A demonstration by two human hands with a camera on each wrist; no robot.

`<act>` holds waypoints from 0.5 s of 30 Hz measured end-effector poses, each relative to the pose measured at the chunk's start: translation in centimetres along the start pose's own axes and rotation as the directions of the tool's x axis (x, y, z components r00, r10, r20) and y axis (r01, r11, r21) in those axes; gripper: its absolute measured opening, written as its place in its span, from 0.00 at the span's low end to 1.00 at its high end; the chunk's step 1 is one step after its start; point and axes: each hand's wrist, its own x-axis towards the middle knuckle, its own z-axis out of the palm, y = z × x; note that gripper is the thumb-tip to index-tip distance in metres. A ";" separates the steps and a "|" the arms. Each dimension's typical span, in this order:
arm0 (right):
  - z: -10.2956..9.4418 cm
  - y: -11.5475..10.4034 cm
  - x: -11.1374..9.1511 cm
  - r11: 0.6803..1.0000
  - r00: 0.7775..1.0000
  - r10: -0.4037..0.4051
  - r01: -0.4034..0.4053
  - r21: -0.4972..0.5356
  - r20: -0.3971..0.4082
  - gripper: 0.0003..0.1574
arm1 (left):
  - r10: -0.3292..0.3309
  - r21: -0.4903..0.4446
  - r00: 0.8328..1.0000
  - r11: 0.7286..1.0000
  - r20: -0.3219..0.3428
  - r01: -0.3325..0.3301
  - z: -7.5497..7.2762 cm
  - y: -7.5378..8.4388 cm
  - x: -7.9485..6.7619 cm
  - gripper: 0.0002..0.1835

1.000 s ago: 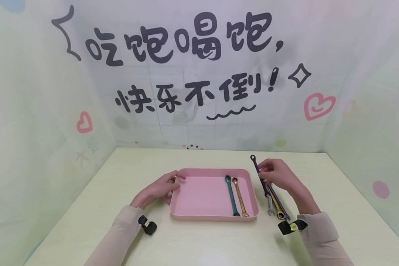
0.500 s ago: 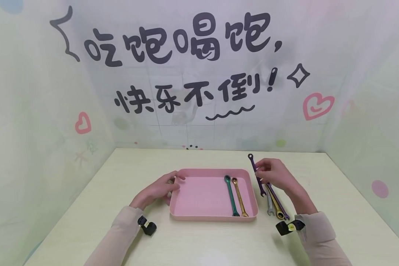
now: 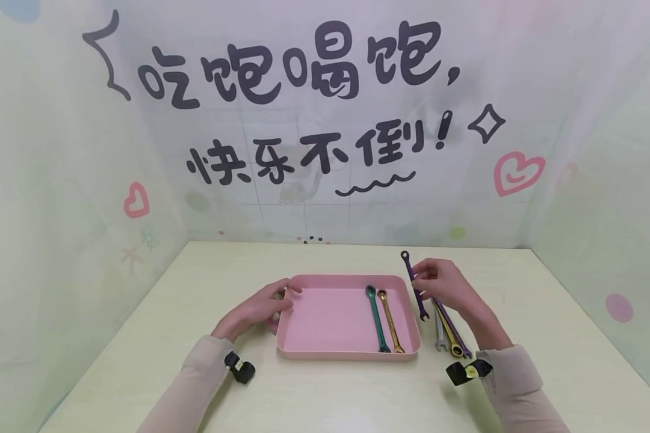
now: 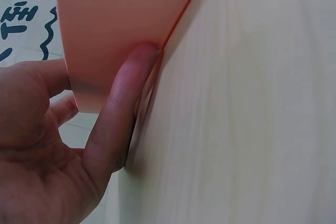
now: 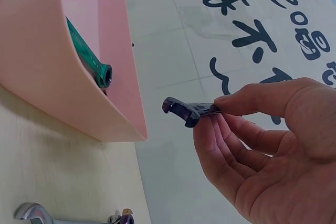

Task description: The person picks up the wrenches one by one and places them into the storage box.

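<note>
My right hand (image 3: 443, 281) pinches a dark purple combination wrench (image 3: 414, 288) between thumb and fingers, just off the right side of a pink tray (image 3: 325, 355). In the right wrist view the wrench's open jaw end (image 5: 181, 113) points towards the camera. Inside the tray, on its right side, lie a green wrench (image 3: 377, 319) and a gold wrench (image 3: 392, 322), side by side. My left hand (image 3: 260, 305) holds the tray's left end. In the left wrist view its thumb (image 4: 128, 87) presses the outer wall while other fingers are partly hidden behind the tray.
Right of the tray, several wrenches lie bunched on the pale wooden table (image 3: 336, 397): a silver one (image 3: 440, 337), a yellow-gold one (image 3: 452, 341) and a purple one (image 3: 460, 343). A printed curtain (image 3: 325, 210) stands behind the table and along both sides.
My right hand has lifted the purple wrench off the bunch and shifted it slightly left, towards the tray. The left hand and the tray stay in place.
</note>
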 end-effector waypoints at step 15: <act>0.6 -0.2 0.2 1.000 1.000 0.006 -0.006 -0.010 -0.010 0.19 | -0.002 0.008 1.000 1.000 -0.007 0.002 0.1 0.0 -0.1 0.21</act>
